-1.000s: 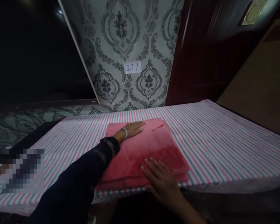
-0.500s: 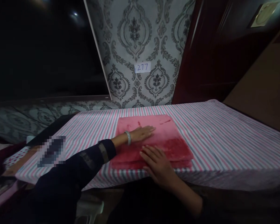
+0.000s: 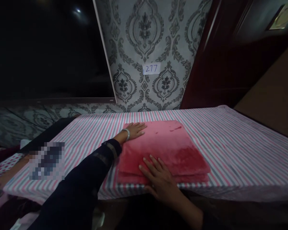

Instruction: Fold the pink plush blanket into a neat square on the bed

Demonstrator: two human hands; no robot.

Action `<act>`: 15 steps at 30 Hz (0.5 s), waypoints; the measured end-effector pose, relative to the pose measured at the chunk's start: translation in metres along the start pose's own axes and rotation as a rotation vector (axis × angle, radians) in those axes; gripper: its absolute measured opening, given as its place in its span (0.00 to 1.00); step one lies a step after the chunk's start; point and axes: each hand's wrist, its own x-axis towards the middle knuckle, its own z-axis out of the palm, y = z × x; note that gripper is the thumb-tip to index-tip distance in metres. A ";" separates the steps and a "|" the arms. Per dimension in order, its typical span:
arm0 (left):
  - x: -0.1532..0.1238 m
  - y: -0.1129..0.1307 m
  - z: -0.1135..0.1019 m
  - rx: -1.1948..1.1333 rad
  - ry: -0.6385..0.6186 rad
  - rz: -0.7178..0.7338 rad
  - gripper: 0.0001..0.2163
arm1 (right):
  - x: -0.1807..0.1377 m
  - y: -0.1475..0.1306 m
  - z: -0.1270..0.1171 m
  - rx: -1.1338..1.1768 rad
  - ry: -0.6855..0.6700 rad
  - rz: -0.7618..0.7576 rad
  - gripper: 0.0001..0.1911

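A folded plush blanket (image 3: pixel 163 143), pink toward the back and deeper red along the front, lies flat on the striped cloth in front of me. Its layers show at the near edge. My left hand (image 3: pixel 135 130), with a bracelet at the wrist, rests flat on the blanket's back left part, fingers stretched out. Over the front edge lies my right hand (image 3: pixel 159 179), palm down with fingers spread, touching the red pile. Neither hand grips anything.
A pink, white and grey striped cloth (image 3: pixel 230 150) covers the table. A blurred-out dark item (image 3: pixel 48 161) lies at its left. Behind are a large dark screen (image 3: pixel 50 51), patterned wallpaper (image 3: pixel 144 28) and a paper marked 277 (image 3: pixel 151 68).
My left hand has slid left across the blanket to its back left part. Darker streaks in the pile there are now smoothed. My right hand stays at the front edge.
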 end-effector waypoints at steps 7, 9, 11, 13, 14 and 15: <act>0.010 -0.044 0.010 -0.188 0.051 -0.198 0.30 | 0.000 0.000 0.001 -0.021 0.023 -0.013 0.41; 0.006 -0.046 0.012 -0.184 0.073 -0.234 0.30 | -0.001 0.001 0.002 -0.028 0.028 -0.013 0.41; 0.000 -0.043 0.009 -0.183 0.084 -0.275 0.29 | -0.002 0.002 0.003 -0.035 0.040 -0.019 0.39; -0.007 -0.038 0.001 -0.177 0.097 -0.319 0.29 | -0.003 0.004 0.001 -0.034 0.052 -0.033 0.38; -0.012 -0.033 -0.003 -0.173 0.106 -0.337 0.29 | -0.003 0.004 -0.001 -0.030 0.058 -0.038 0.38; -0.018 -0.028 -0.008 -0.168 0.115 -0.349 0.30 | -0.001 0.003 -0.004 -0.024 0.065 -0.037 0.37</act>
